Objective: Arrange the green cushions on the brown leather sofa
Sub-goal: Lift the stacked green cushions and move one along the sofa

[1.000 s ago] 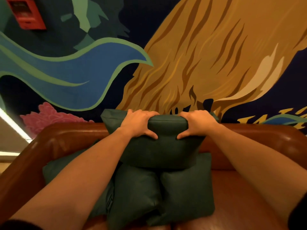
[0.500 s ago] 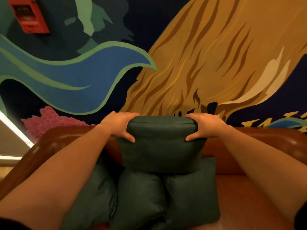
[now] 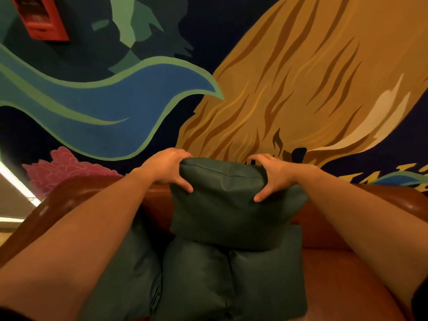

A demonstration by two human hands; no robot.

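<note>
A dark green cushion [image 3: 222, 205] stands upright on top of other green cushions on the brown leather sofa [image 3: 347, 281]. My left hand [image 3: 166, 167] grips its upper left corner and my right hand [image 3: 273, 174] grips its upper right corner, thumbs on the front face. Beneath it, two green cushions [image 3: 196, 281] [image 3: 268, 274] stand side by side against the backrest. A further green cushion [image 3: 129, 262] leans at the left, partly hidden by my left forearm.
The sofa's rounded backrest [image 3: 405, 200] runs left to right behind the cushions, and its left arm [image 3: 46, 209] curves forward. Bare seat leather lies to the right. A painted mural wall rises behind, with a red box [image 3: 40, 18] at the upper left.
My hands shifted from the middle of the top cushion's upper edge out to its corners. The cushion was turned upright, more square to me, and its top now creases between my hands.
</note>
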